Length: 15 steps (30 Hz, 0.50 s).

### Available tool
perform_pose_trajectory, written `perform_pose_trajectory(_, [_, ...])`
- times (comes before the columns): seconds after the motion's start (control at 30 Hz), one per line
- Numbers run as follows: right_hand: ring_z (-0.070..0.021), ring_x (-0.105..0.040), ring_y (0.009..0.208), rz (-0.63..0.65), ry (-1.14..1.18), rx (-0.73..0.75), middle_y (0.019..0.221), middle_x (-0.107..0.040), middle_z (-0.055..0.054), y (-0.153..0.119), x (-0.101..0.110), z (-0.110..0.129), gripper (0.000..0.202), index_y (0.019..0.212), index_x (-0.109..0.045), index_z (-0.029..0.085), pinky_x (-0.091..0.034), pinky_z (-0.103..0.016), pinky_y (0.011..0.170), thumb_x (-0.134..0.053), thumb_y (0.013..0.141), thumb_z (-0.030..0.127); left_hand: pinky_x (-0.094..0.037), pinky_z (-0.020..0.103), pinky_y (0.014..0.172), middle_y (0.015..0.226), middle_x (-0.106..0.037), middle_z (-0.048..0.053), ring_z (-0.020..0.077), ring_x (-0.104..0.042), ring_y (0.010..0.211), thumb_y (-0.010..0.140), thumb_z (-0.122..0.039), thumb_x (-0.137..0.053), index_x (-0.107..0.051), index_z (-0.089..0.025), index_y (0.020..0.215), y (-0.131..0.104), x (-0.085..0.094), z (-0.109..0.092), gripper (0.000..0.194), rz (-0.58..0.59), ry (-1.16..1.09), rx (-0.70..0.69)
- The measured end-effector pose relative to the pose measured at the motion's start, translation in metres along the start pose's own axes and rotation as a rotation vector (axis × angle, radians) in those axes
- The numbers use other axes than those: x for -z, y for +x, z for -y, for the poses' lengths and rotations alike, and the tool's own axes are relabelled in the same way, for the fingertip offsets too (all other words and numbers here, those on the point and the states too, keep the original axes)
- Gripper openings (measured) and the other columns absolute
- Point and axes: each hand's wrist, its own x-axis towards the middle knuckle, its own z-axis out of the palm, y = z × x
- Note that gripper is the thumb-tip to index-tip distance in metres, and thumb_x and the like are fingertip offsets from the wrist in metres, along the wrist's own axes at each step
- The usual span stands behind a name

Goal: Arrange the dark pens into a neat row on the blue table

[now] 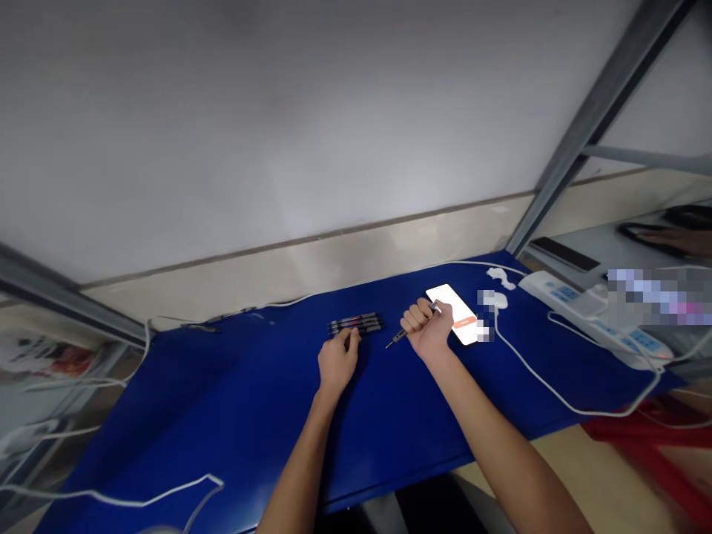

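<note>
Several dark pens (356,322) lie side by side in a row on the blue tabletop (245,400). My left hand (337,363) rests at the near side of this row, its fingers curled and pressed together against the closest pen. Whether anything is pinched between them is hidden. A dark pen (398,337) is wrapped in the fist of my right hand (428,330), its thin tip pointing down and to the left, just right of the row. Partly behind my right hand lies a phone (450,300) with a bright white screen and an orange button.
White cables (545,382) run over the table's right side to a white power strip (601,319). Crumpled white tissue (500,278) lies past the phone. Another cable (167,500) crosses the front left. A wall (311,263) closes the back; a metal post (556,170) stands right.
</note>
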Motion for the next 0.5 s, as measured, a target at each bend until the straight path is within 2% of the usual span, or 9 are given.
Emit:
perform_pose_trajectory(0.17, [-0.0089,-0.010,0.040,-0.007,0.002,0.052,0.045,-0.013,0.008,0.0002,0.0001,0.0039,0.037,0.053,-0.020,0.022,-0.015,-0.027,0.038,-0.043,0.074,0.040,-0.028,0.023,0.056,0.062,-0.064,-0.002,0.0147,-0.058,0.060,0.095,-0.048,-0.039,-0.068,-0.025,0.080,-0.0005,0.0000,-0.0002,0.040,-0.001,-0.011,0.003])
perform_pose_trajectory(0.5, [-0.0092,-0.009,0.040,0.019,-0.027,0.036,0.045,-0.012,0.007,0.0026,0.0059,0.0007,0.034,0.054,-0.019,0.022,-0.013,-0.028,0.039,-0.043,0.071,0.038,-0.027,0.023,0.056,0.065,-0.066,-0.001,0.0150,-0.058,0.060,0.095,-0.048,-0.038,-0.069,-0.025,0.082,-0.0004,-0.0015,0.0026,0.041,-0.015,-0.029,-0.007])
